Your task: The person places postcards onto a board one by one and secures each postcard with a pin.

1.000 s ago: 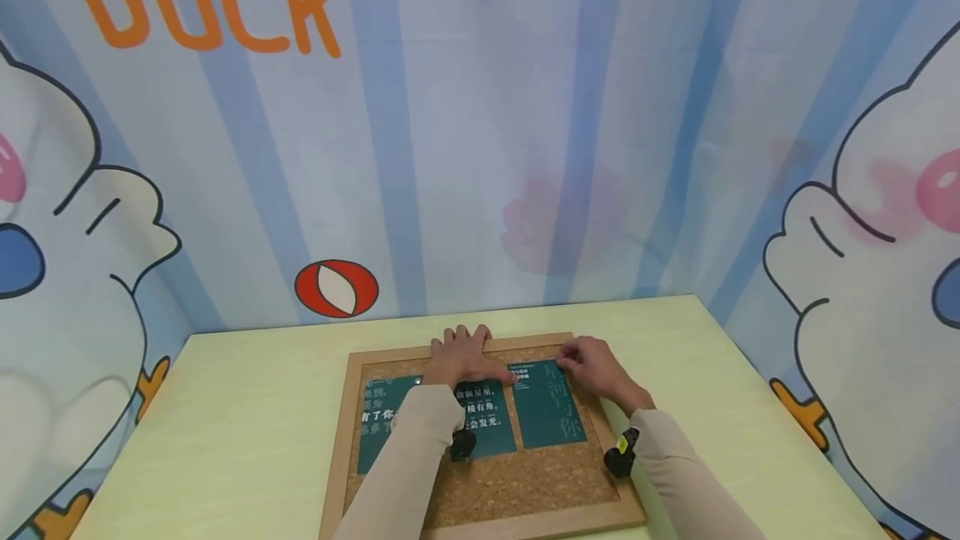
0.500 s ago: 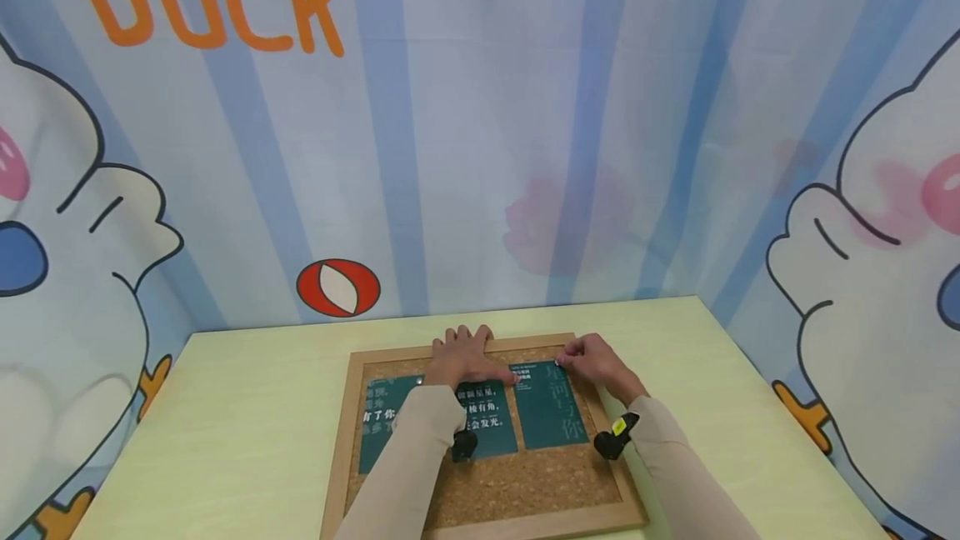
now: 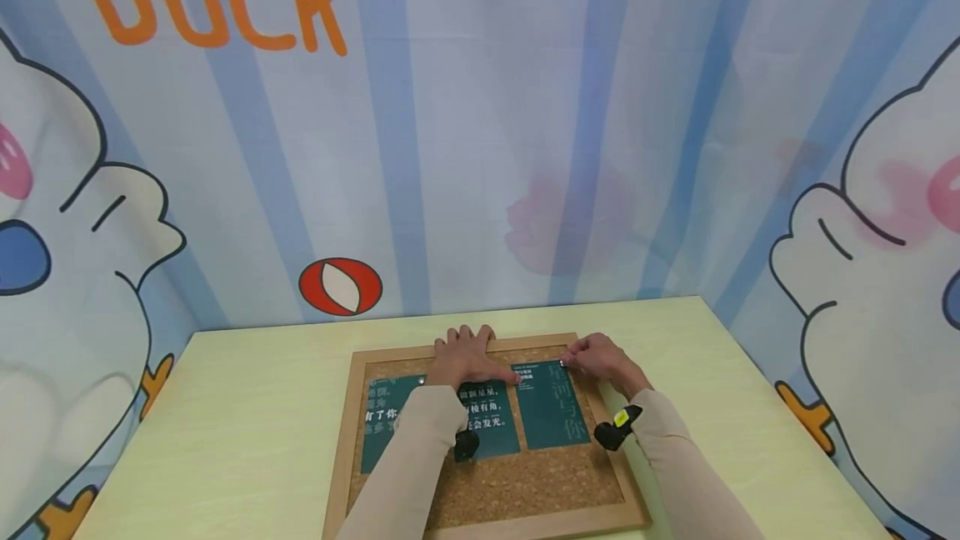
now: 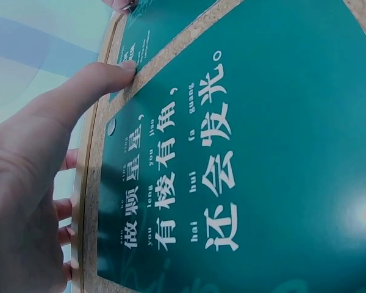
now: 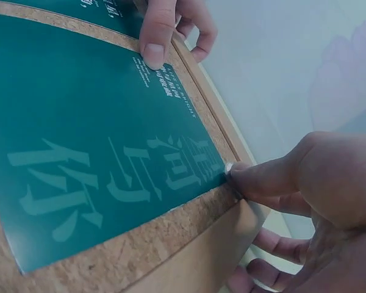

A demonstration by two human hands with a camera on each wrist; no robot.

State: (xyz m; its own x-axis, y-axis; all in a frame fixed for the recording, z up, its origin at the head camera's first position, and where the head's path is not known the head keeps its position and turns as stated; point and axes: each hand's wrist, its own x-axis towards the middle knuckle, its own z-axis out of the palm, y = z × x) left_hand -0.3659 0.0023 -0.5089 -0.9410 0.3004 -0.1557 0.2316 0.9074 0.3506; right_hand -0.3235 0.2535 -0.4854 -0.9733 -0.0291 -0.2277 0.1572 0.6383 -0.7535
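Note:
A wood-framed corkboard [image 3: 525, 490] lies on the table, with three dark green cards in a row near its top. My left hand [image 3: 461, 357] is spread over the top edge; its thumb presses the upper left corner of the right-hand card [image 3: 555, 419]. At that card's upper right corner, my right hand [image 3: 600, 357] pinches a silver thumbtack [image 5: 229, 166], the other fingers lying outside the frame. The middle card [image 4: 268, 146] has a silver tack [image 4: 111, 127] at its corner. My left arm partly covers the left card [image 3: 377, 432] and the middle one.
The board rests on a pale yellow table [image 3: 255, 415]. A blue-striped cloth backdrop [image 3: 480, 148] with printed cartoon ducks rises behind it and at both sides. Black wrist cameras sit on both of my wrists, close above the board.
My right wrist has turned slightly and shifted inward, while its fingers stay at the card's corner. The left hand keeps its place on the board. The head view has drifted slightly.

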